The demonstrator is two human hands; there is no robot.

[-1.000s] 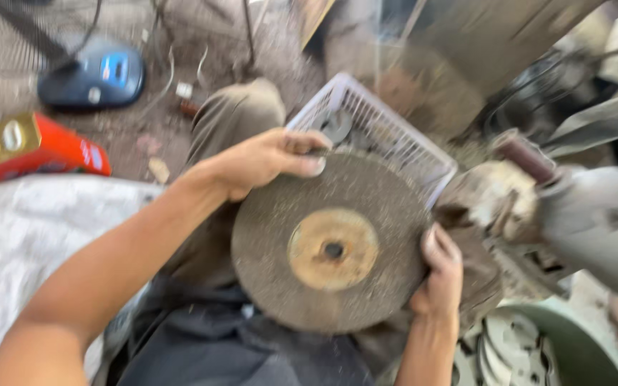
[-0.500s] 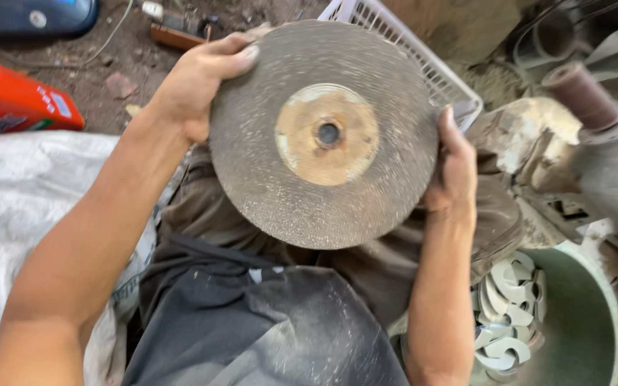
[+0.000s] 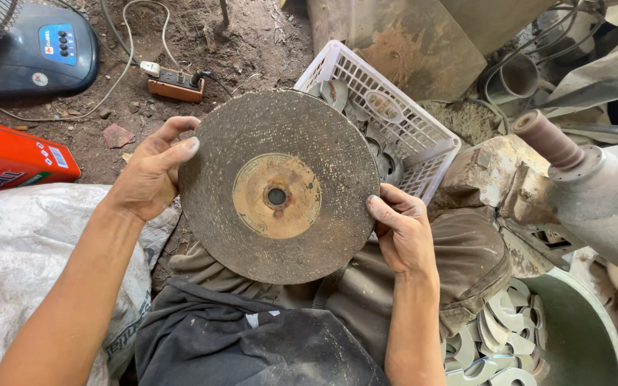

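A large round grey grinding disc with a worn orange centre label and a small hole is held flat-face up above my lap. My left hand grips its left edge, thumb over the rim. On the right edge, my right hand clasps it with fingers curled around the rim. I sit with dusty trousers and a dark cloth under the disc.
A white plastic basket with metal parts lies behind the disc. A grinder motor with a bare spindle stands at right. A green tub holds several metal washers. At left are a white sack, a red box and a fan base.
The disc has come down and closer over my lap, both hands still on its edges. The view has steadied and lifted, showing more ground and the fan base.
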